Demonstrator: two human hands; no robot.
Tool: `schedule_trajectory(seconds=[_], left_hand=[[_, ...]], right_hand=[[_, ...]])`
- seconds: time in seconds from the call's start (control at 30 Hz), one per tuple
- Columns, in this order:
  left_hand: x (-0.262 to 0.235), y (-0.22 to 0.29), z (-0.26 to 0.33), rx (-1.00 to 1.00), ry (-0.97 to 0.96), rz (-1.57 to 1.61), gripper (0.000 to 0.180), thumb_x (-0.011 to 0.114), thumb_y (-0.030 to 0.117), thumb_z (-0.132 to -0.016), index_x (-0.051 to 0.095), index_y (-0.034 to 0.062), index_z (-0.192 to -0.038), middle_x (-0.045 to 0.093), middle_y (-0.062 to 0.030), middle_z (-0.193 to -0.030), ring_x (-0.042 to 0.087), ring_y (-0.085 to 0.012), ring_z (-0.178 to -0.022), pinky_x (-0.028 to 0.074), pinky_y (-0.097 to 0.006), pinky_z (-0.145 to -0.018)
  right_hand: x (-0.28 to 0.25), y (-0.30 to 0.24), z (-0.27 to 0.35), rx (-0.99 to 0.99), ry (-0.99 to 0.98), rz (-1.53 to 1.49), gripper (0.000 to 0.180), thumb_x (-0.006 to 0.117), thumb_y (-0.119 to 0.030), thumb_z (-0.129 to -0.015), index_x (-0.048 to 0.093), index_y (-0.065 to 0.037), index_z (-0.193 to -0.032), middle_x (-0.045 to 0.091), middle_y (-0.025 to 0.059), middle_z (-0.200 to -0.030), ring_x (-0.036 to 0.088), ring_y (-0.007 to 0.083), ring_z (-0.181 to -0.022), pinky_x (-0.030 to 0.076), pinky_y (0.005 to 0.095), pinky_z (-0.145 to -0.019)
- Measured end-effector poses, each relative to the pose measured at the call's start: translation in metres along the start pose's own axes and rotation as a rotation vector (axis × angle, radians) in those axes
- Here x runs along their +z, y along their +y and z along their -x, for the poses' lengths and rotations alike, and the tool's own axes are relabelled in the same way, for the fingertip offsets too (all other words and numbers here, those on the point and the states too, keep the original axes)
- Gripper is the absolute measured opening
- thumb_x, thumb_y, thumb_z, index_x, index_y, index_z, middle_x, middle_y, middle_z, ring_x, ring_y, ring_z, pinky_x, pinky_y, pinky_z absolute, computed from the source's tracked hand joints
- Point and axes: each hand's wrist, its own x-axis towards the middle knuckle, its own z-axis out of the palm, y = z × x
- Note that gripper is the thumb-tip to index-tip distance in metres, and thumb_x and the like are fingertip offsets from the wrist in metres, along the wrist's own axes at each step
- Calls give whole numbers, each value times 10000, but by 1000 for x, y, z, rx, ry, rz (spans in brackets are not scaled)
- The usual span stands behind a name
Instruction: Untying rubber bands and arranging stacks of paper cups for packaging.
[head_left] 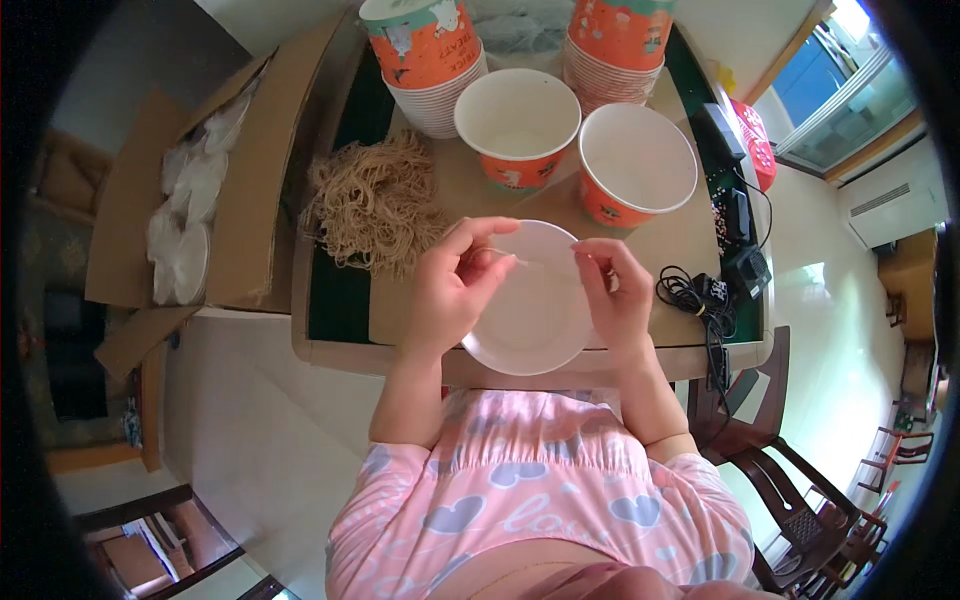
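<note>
A white round paper bucket (pixel 530 320) stands at the table's near edge, its open top facing up between my hands. My left hand (pixel 455 285) is curled at its left rim, with a thin pale string (pixel 488 250) running through the fingers. At the right rim, my right hand (pixel 615 285) has thumb and forefinger pinched together; what they hold is too small to make out. A tangled heap of beige strings (pixel 370 205) lies left of the bucket. Beyond it stand two orange-printed paper buckets (pixel 520 165) (pixel 610 210), white inside.
Two tall stacks of orange paper buckets (pixel 425 70) (pixel 618 50) stand at the back. An opened cardboard box (pixel 255 200) with white rounded pieces (pixel 185 230) sits on the left. Black cables and adapters (pixel 710 295) lie along the right edge, near a dark wooden chair (pixel 770 430).
</note>
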Motion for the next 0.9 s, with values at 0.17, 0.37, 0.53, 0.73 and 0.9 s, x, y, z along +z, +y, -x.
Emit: schedule_trajectory(seconds=[0.17,0.37,0.53,0.73,0.9], left_hand=[[-15,-14,3,-160,53,-135,283,627,19,-864,638,58,-1144,424,84,-696,355,-8,-615,328,-168,-546],[-23,-27,-9,-194,188,-80,180,605,53,-906,644,21,-1079,560,45,-770,506,-8,-685,402,-163,-576],[-40,-67,-5,-362,13,-139,127,567,86,-930,630,9,-1010,637,-11,-817,558,-52,-713,449,-202,-597],[-35,-72,-8,-395,25,123,130,545,104,-947,619,-1,-932,644,-6,-816,567,-49,-738,456,-200,-646],[-41,-88,-10,-431,9,203,120,552,102,-943,624,7,-934,649,-9,-827,578,-53,-744,467,-201,-666]], right_hand=[[-15,-8,-6,-148,-164,162,145,645,16,-828,651,-34,-963,527,46,-728,502,115,-593,392,233,-523],[-13,16,-6,49,74,24,113,614,-3,-869,654,-15,-974,533,36,-759,522,91,-639,421,219,-558],[-14,12,-13,477,-143,-412,177,551,-138,-956,655,1,-924,625,-6,-813,525,31,-675,409,177,-564],[-15,31,-18,466,-171,-526,164,548,-147,-957,646,-17,-938,633,13,-777,532,28,-653,417,177,-565],[-3,50,-26,603,-155,-482,183,558,-171,-945,638,-6,-949,632,20,-809,552,50,-715,441,198,-606]])
